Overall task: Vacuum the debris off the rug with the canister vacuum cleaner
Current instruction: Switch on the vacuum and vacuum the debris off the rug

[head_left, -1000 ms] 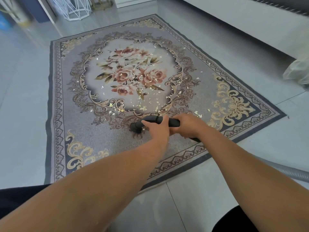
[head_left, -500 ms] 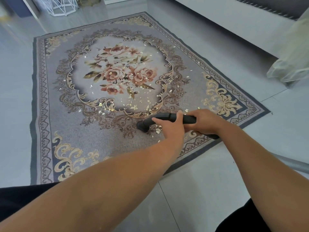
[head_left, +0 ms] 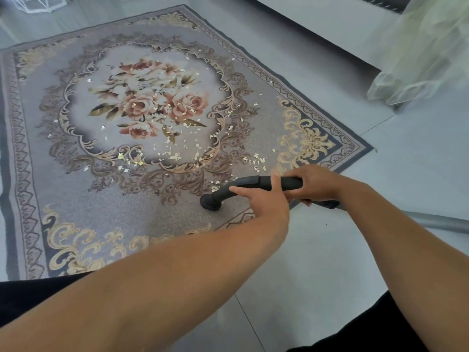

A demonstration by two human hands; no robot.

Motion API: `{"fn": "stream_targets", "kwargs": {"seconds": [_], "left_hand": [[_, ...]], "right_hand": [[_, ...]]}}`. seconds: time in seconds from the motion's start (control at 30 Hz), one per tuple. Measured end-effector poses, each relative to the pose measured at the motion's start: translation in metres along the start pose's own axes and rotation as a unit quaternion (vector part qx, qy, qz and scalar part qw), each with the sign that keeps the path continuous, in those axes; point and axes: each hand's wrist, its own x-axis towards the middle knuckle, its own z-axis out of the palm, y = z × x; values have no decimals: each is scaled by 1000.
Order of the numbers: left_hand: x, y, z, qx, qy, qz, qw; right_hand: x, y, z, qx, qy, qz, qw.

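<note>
Two grips hold a black vacuum tube (head_left: pixel 245 182) over a floral rug (head_left: pixel 76 189). The left grip (head_left: pixel 261 196) wraps the curved tube in front, and the right grip (head_left: pixel 314 184) clasps it just behind, fingers curled round. The tube's round nozzle (head_left: pixel 210 203) rests on the rug's grey field close to the near border, ahead and left of both grips. Pale debris (head_left: pixel 175 156) lies scattered beyond it around the medallion. Half a second earlier the nozzle stood farther in, among flakes; it has drawn back toward the border. Both forearms stretch forward, the left crossing diagonally. A grey hose (head_left: pixel 436 221) trails across the tiled floor (head_left: pixel 317 262).
</note>
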Motion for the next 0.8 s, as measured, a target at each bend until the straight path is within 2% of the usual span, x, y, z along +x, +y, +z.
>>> {"fn": "stream_targets", "kwargs": {"seconds": [0.17,0.47,0.8], "left_hand": [[-8,-4,14,6,-11,-10,1000],[17,13,0,23,-1,34,999],[3,4,22,1,-52,-12,999]], "right_hand": [[-11,17,-6,-1,4,6,1000],[11,-4,7,-15,86,12,996],[-9,23,-9,0,48,35,998]]}}
